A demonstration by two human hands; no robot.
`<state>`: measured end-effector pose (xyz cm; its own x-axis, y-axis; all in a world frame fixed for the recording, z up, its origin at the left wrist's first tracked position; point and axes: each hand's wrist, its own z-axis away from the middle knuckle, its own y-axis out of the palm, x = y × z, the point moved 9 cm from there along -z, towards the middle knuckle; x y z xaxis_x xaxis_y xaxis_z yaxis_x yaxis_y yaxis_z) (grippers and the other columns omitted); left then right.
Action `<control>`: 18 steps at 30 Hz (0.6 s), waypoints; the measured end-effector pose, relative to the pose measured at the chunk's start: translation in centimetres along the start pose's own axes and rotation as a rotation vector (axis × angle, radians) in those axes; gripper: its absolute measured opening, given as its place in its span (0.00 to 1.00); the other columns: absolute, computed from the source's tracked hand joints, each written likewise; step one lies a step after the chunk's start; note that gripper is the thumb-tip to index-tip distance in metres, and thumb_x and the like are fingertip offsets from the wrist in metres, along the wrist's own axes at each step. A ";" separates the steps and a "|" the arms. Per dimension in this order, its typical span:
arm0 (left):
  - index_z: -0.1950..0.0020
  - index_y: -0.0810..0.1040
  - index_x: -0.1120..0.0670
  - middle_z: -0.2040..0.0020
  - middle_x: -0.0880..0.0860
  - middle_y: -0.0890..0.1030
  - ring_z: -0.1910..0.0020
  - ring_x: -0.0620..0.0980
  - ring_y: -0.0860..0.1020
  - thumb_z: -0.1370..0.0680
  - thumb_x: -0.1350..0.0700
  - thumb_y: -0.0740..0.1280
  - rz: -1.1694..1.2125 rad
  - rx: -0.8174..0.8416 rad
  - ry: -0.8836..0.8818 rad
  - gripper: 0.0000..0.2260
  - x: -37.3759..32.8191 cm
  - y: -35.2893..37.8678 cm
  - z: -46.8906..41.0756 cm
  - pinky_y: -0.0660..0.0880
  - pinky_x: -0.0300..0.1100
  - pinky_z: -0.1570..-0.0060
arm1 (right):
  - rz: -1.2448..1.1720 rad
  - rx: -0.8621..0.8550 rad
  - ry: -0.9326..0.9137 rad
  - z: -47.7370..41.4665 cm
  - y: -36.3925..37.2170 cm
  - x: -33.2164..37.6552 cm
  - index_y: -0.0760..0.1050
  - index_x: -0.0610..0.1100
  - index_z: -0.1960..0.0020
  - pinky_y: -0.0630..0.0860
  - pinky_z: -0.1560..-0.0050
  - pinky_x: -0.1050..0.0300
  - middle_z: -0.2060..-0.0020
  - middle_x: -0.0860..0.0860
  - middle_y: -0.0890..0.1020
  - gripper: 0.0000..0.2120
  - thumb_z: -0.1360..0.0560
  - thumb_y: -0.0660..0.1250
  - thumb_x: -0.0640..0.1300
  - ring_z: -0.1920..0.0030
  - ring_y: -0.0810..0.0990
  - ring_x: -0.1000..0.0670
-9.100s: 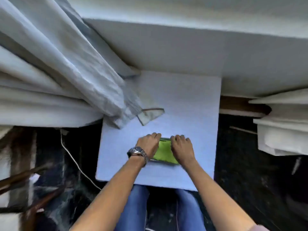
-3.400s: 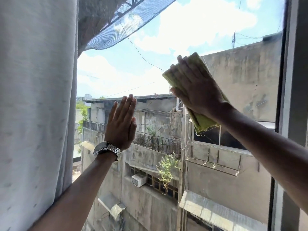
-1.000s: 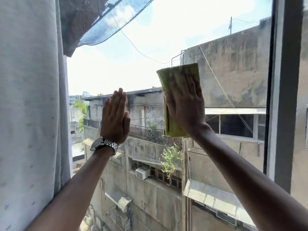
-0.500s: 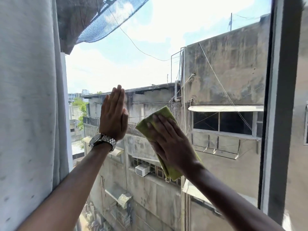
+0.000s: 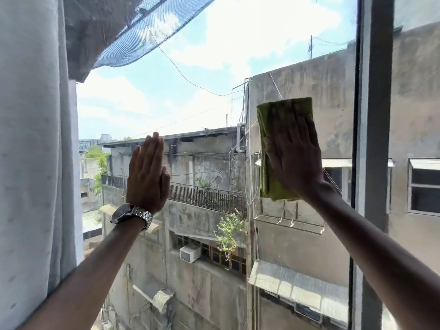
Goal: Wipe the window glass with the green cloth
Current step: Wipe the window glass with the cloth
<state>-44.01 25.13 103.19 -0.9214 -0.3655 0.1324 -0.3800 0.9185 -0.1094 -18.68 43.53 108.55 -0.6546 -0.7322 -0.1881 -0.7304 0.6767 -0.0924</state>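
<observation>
The window glass [image 5: 202,75] fills the view, with sky and concrete buildings behind it. A folded green cloth [image 5: 270,179] lies flat against the pane at the centre right. My right hand [image 5: 294,151] presses on it with fingers spread and pointing up, covering most of the cloth. My left hand [image 5: 148,172], with a metal watch on its wrist, rests flat on the glass to the left, fingers together and holding nothing.
A pale curtain [image 5: 33,163] hangs along the left edge, close to my left forearm. A grey vertical window frame [image 5: 373,139] stands just right of the cloth. Another pane [image 5: 419,115] lies beyond the frame.
My right hand has slid the cloth up and to the right across the glass, from the lower centre toward the frame. My left hand has stayed flat on the pane.
</observation>
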 end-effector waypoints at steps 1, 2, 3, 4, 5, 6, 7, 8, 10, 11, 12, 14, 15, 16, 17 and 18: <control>0.20 0.56 0.61 0.18 0.60 0.58 0.18 0.55 0.55 0.18 0.54 0.49 0.000 -0.008 -0.001 0.26 0.1 0.1 0.0 0.57 0.60 0.20 | -0.006 -0.026 0.063 -0.7 0.0 0.5 0.57 0.43 0.18 0.58 0.19 0.39 0.19 0.39 0.60 0.28 0.15 0.53 0.53 0.19 0.59 0.38; 0.20 0.56 0.61 0.18 0.60 0.58 0.18 0.55 0.55 0.18 0.53 0.49 0.000 -0.016 -0.003 0.26 0.1 0.1 0.0 0.57 0.60 0.20 | -0.006 -0.050 0.119 -1.2 0.1 1.2 0.56 0.43 0.18 0.59 0.19 0.39 0.19 0.40 0.60 0.28 0.15 0.53 0.53 0.19 0.59 0.38; 0.20 0.56 0.61 0.18 0.60 0.58 0.18 0.55 0.55 0.18 0.53 0.49 0.002 -0.025 -0.005 0.26 0.1 0.1 0.0 0.57 0.59 0.20 | -0.008 -0.068 0.163 -1.6 0.2 1.9 0.56 0.44 0.18 0.59 0.19 0.40 0.19 0.40 0.60 0.28 0.15 0.52 0.54 0.19 0.59 0.39; 0.20 0.56 0.61 0.18 0.60 0.58 0.18 0.55 0.55 0.18 0.54 0.49 0.005 -0.034 -0.004 0.26 0.0 0.1 -0.1 0.57 0.59 0.19 | -0.014 -0.083 0.188 -2.1 0.4 2.7 0.56 0.44 0.18 0.59 0.19 0.40 0.19 0.41 0.60 0.28 0.15 0.52 0.54 0.19 0.59 0.39; 0.20 0.57 0.61 0.18 0.60 0.58 0.18 0.55 0.55 0.18 0.54 0.49 0.008 -0.041 0.002 0.26 0.0 0.0 0.0 0.57 0.59 0.19 | -0.025 -0.094 0.195 -2.7 0.5 3.5 0.55 0.44 0.18 0.59 0.19 0.40 0.19 0.41 0.59 0.28 0.15 0.51 0.55 0.19 0.58 0.39; 0.20 0.57 0.61 0.18 0.60 0.58 0.18 0.55 0.56 0.18 0.54 0.49 0.010 -0.047 0.009 0.26 0.0 0.0 0.0 0.57 0.59 0.19 | -0.038 -0.108 0.192 -3.3 0.7 4.4 0.55 0.44 0.18 0.58 0.19 0.39 0.19 0.41 0.59 0.28 0.15 0.51 0.55 0.19 0.58 0.40; 0.20 0.57 0.62 0.19 0.60 0.59 0.18 0.56 0.56 0.18 0.54 0.49 0.014 -0.051 0.013 0.26 0.0 0.0 0.0 0.57 0.58 0.19 | -0.047 -0.114 0.181 -3.8 1.0 5.5 0.55 0.44 0.18 0.58 0.19 0.39 0.19 0.41 0.59 0.29 0.15 0.50 0.55 0.18 0.57 0.40; 0.20 0.57 0.62 0.19 0.60 0.59 0.18 0.56 0.57 0.18 0.54 0.49 0.020 -0.054 0.013 0.26 0.1 0.0 0.0 0.57 0.58 0.19 | -0.054 -0.106 0.164 -4.3 1.4 6.8 0.55 0.44 0.18 0.58 0.19 0.39 0.19 0.41 0.59 0.29 0.15 0.50 0.55 0.18 0.56 0.40; 0.20 0.58 0.61 0.19 0.60 0.60 0.18 0.55 0.57 0.18 0.53 0.49 0.024 -0.070 0.018 0.26 0.3 0.0 0.1 0.58 0.58 0.19 | -0.078 -0.092 0.105 -4.8 2.0 9.9 0.56 0.44 0.18 0.57 0.19 0.40 0.19 0.41 0.59 0.29 0.15 0.51 0.55 0.18 0.56 0.41; 0.20 0.58 0.61 0.19 0.60 0.60 0.18 0.55 0.58 0.18 0.54 0.49 0.016 -0.076 0.028 0.26 0.3 0.0 0.2 0.58 0.58 0.20 | -0.089 -0.082 0.078 -4.9 2.2 11.4 0.57 0.43 0.18 0.57 0.19 0.40 0.19 0.41 0.60 0.29 0.16 0.51 0.55 0.18 0.56 0.41; 0.20 0.58 0.61 0.19 0.60 0.61 0.18 0.56 0.58 0.18 0.54 0.50 -0.003 -0.076 0.037 0.26 0.2 -0.1 0.1 0.59 0.58 0.20 | -0.108 -0.055 0.060 -4.9 2.5 12.5 0.58 0.42 0.19 0.57 0.19 0.40 0.19 0.40 0.61 0.30 0.16 0.52 0.56 0.18 0.57 0.41; 0.21 0.60 0.61 0.20 0.61 0.63 0.20 0.58 0.62 0.18 0.56 0.52 -0.068 -0.063 0.020 0.25 0.0 -0.4 0.3 0.61 0.57 0.21 | -0.127 -0.003 0.016 -4.0 2.7 14.0 0.60 0.41 0.19 0.57 0.19 0.40 0.20 0.40 0.62 0.30 0.16 0.53 0.57 0.19 0.58 0.41; 0.22 0.63 0.61 0.22 0.62 0.67 0.22 0.60 0.65 0.18 0.57 0.54 -0.099 -0.065 -0.028 0.24 -0.3 -0.7 0.6 0.64 0.57 0.23 | -0.133 0.039 -0.009 -3.0 2.7 14.5 0.60 0.41 0.20 0.57 0.19 0.40 0.20 0.40 0.62 0.31 0.16 0.54 0.57 0.19 0.58 0.41; 0.24 0.66 0.61 0.26 0.64 0.71 0.27 0.63 0.70 0.18 0.57 0.55 -0.112 -0.073 -0.097 0.22 -0.6 -1.1 1.1 0.67 0.56 0.27 | -0.165 0.092 -0.033 -2.0 2.6 15.1 0.61 0.41 0.20 0.56 0.18 0.41 0.20 0.40 0.62 0.31 0.17 0.54 0.58 0.19 0.58 0.41; 0.28 0.70 0.62 0.31 0.65 0.75 0.32 0.64 0.74 0.18 0.59 0.56 -0.093 -0.088 -0.178 0.19 -1.2 -1.5 2.1 0.69 0.55 0.32 | -0.175 0.128 -0.056 -1.1 2.0 15.7 0.61 0.42 0.20 0.56 0.18 0.42 0.20 0.40 0.62 0.31 0.17 0.54 0.58 0.19 0.59 0.41; 0.33 0.73 0.62 0.36 0.65 0.78 0.38 0.64 0.76 0.17 0.59 0.56 -0.037 -0.096 -0.257 0.16 -2.2 -1.8 3.6 0.69 0.54 0.36 | -0.200 0.160 -0.085 0.0 1.4 16.3 0.61 0.42 0.20 0.57 0.18 0.43 0.20 0.41 0.62 0.31 0.17 0.54 0.58 0.19 0.60 0.41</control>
<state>-41.54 23.71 99.56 -0.9022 -0.4138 -0.1213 -0.4153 0.9096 -0.0141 -30.40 32.53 105.35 -0.4767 -0.8481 -0.2314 -0.7992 0.5277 -0.2878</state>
